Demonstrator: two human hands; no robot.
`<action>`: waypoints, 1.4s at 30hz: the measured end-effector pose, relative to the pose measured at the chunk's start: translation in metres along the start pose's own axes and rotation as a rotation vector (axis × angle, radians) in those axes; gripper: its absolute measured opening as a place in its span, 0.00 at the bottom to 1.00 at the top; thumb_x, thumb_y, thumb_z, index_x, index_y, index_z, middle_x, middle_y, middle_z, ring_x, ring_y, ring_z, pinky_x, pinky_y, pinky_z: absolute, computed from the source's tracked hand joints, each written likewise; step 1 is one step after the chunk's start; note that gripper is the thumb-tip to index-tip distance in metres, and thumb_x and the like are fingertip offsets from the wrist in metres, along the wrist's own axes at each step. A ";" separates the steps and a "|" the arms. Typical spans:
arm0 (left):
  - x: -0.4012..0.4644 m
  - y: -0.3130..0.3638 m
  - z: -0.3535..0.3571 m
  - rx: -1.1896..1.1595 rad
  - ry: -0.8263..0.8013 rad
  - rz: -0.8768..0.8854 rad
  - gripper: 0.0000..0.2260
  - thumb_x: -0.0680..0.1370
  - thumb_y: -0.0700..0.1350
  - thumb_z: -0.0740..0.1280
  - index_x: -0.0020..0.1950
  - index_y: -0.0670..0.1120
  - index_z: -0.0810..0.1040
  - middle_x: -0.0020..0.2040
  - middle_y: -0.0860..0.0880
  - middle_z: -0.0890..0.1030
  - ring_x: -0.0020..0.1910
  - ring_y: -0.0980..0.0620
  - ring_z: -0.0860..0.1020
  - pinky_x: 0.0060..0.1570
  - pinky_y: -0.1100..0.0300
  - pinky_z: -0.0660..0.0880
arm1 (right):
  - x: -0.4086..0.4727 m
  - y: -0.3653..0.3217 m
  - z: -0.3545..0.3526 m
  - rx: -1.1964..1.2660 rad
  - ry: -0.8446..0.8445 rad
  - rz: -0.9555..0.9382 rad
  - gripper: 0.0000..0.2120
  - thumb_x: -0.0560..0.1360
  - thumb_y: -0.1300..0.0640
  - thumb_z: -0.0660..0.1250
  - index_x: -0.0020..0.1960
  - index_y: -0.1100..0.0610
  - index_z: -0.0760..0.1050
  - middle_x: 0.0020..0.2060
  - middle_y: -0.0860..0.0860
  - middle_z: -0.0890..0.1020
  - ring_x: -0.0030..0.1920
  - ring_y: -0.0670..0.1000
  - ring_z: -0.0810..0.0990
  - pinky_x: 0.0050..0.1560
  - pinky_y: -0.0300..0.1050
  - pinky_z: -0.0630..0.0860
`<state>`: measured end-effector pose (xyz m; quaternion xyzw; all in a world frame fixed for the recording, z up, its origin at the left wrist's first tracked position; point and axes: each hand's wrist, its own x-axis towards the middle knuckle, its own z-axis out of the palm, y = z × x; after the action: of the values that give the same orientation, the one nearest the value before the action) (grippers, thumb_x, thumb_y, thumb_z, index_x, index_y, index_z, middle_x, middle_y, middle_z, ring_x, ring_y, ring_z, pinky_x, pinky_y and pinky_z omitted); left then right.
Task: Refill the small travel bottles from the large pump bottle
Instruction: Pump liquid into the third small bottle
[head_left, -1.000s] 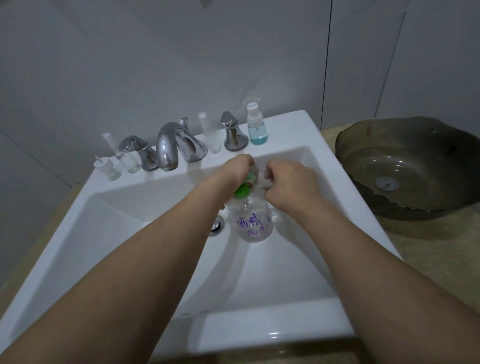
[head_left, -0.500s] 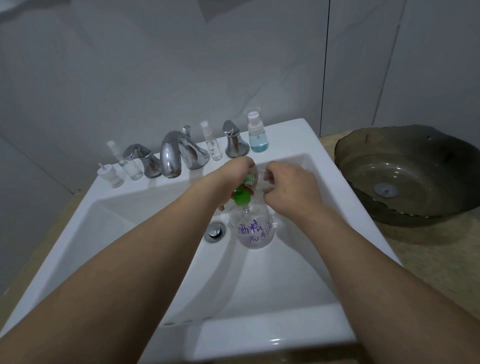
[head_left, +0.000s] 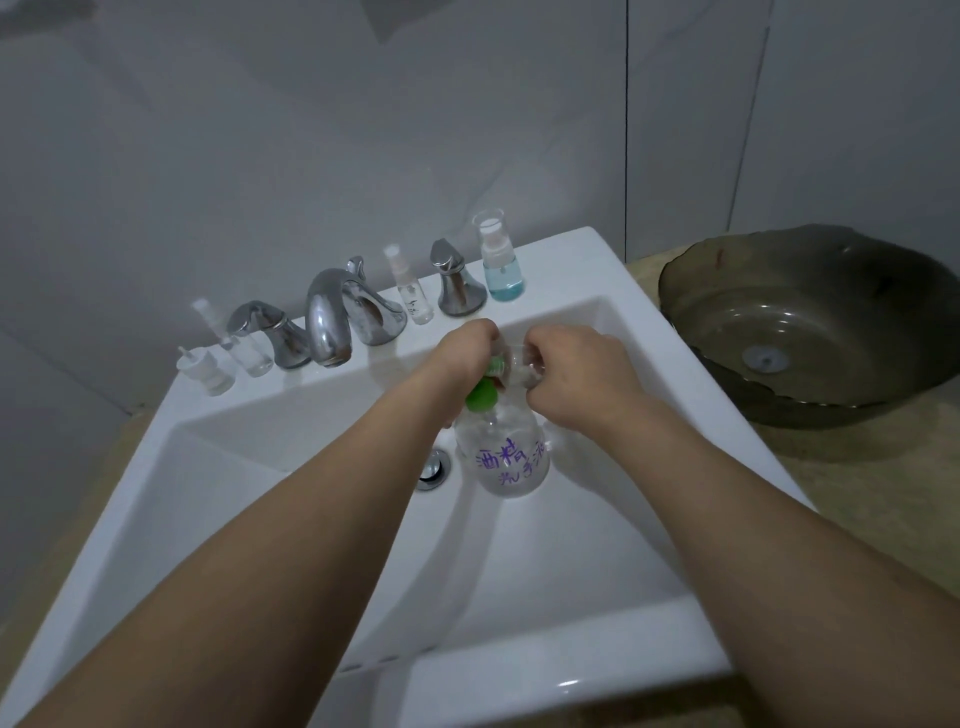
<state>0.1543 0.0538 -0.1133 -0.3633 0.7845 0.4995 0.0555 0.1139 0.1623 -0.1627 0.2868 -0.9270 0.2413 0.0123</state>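
- Large clear plastic pump bottle with purple handwriting (head_left: 511, 460) stood upright in the white ceramic sink basin (head_left: 322, 499), just right of the chrome drain plug (head_left: 434, 469); liquid looked clear, level not readable.
- Its green pump head (head_left: 482, 394) sat under the left hand (head_left: 465, 353); fingers were curled down over the pump top.
- Right hand (head_left: 576, 374) had fingers curled round a small clear travel bottle (head_left: 522, 364), held tilted against the pump nozzle; contents could not be told.
- Back ledge, right: small clear spray bottle with blue liquid (head_left: 500, 260), roughly a third full, clear cap on.
- Between the chrome swan-neck faucet (head_left: 337, 317) and the right chrome tap handle (head_left: 457, 283): slim clear spray bottle (head_left: 413, 288), seemed near empty.
- Left of the left chrome tap handle (head_left: 272, 332): clear bottle with loose sprayer stem (head_left: 239, 343) and a short stubby clear bottle (head_left: 205, 366); contents not clear.
- Versus half a second before: both hands kept the same grip, pump bottle in the same place; the view shifted only slightly.
- Dark smoky glass bowl basin with wavy rim (head_left: 810, 322) sat on the speckled beige stone counter (head_left: 857, 467), a round white stopper at its bottom.
- Sink glossy, square-edged; wall was smooth grey tile.
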 end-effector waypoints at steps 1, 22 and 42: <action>0.000 0.000 -0.001 -0.002 -0.005 0.000 0.11 0.79 0.48 0.57 0.39 0.46 0.71 0.36 0.44 0.76 0.31 0.48 0.71 0.32 0.59 0.62 | 0.000 0.000 0.000 0.006 0.003 0.000 0.11 0.66 0.58 0.67 0.44 0.47 0.69 0.48 0.49 0.79 0.51 0.55 0.77 0.48 0.47 0.70; 0.013 -0.001 -0.005 0.047 -0.025 0.011 0.09 0.77 0.42 0.57 0.39 0.42 0.73 0.35 0.41 0.78 0.30 0.46 0.72 0.34 0.59 0.67 | 0.000 0.002 0.004 0.052 0.020 0.011 0.12 0.66 0.60 0.67 0.43 0.48 0.66 0.41 0.44 0.73 0.49 0.54 0.76 0.44 0.44 0.68; 0.007 -0.003 -0.006 0.002 -0.049 0.015 0.07 0.77 0.45 0.56 0.46 0.44 0.72 0.43 0.41 0.77 0.31 0.47 0.70 0.31 0.60 0.64 | 0.001 0.000 0.006 0.007 0.024 0.004 0.12 0.65 0.59 0.67 0.42 0.48 0.67 0.40 0.44 0.74 0.48 0.54 0.76 0.42 0.43 0.67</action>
<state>0.1530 0.0450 -0.1160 -0.3450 0.7861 0.5079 0.0712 0.1140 0.1595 -0.1676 0.2821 -0.9266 0.2478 0.0221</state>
